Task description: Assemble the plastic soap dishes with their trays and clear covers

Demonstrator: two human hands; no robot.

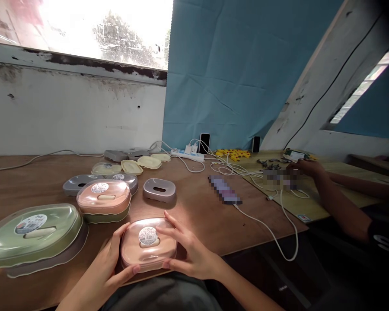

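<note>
Pink, rounded, stickered box (149, 252) sits clasped between left grip (106, 265) and right grip (194, 254).

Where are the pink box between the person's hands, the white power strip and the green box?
Pink box (150, 252): head view, on the front half of its lid.
Power strip (187, 155): head view, on its long body.
Green box (35, 241): head view, on its lid.

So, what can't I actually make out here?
Head view: print on the label of the front pink box, too small and blurred.
Head view: that box's underside, hidden by its own body.
Head view: whatever the lying phone shows, pixelated over.
Head view: part of the labelled grey box, behind the rear pink box.
</note>
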